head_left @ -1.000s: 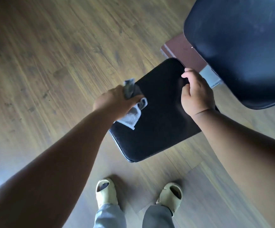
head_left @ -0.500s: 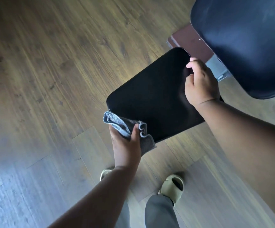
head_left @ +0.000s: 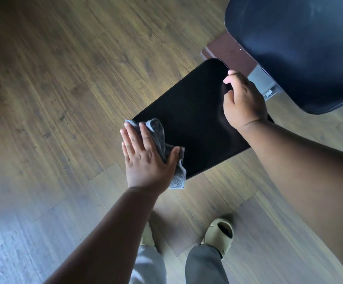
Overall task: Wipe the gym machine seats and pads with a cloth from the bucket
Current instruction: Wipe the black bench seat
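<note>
Now left hand (head_left: 146, 158) fingers spread, pressing cloth (head_left: 162, 144) on seat (head_left: 193, 119); right hand (head_left: 242, 103) gripping edge (backrest (head_left: 301, 48) overhead).

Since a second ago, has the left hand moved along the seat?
Yes. The left hand with the cloth slid from the seat pad's left edge to its near-left corner.

No text, label, brand, number or sign can be read anywhere in the head view. The black padded seat (head_left: 191, 124), the grey terry cloth (head_left: 160, 140) and the larger dark blue-black upholstered pad (head_left: 301, 48) all show plain surfaces. The brown wood-grain plank floor (head_left: 64, 78) carries no markings either.
</note>
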The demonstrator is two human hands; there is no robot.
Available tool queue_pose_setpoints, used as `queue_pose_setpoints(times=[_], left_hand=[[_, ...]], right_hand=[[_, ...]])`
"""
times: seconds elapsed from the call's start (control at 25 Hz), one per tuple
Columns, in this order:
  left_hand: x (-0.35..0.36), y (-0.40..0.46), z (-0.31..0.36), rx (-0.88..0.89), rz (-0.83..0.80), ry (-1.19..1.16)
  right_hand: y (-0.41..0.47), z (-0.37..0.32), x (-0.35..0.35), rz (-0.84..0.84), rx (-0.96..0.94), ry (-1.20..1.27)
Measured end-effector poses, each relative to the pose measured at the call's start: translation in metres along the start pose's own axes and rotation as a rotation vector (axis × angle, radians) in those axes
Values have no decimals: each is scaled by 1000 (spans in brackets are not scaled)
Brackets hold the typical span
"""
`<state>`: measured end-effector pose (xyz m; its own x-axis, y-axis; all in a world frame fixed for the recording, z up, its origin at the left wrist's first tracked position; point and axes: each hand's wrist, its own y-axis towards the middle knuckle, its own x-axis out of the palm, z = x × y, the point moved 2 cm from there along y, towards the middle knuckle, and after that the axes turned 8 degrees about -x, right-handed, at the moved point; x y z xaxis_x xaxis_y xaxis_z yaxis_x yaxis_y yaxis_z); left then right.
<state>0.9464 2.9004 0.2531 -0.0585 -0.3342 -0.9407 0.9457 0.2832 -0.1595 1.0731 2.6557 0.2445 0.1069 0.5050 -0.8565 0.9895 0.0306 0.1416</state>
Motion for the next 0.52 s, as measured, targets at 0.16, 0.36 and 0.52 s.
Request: queue_pose_setpoints(times=[0.16,0.36,0.52], left_hand=[[-10,49,31,271,-58,288],[4,108,118,482,-169,427],[6,62,121,597,-320,288]], right_hand=[[0,-2,-1,32,-13,16],[3,5,-7,96,111,286],[-19,-9,-37,367,333,650]])
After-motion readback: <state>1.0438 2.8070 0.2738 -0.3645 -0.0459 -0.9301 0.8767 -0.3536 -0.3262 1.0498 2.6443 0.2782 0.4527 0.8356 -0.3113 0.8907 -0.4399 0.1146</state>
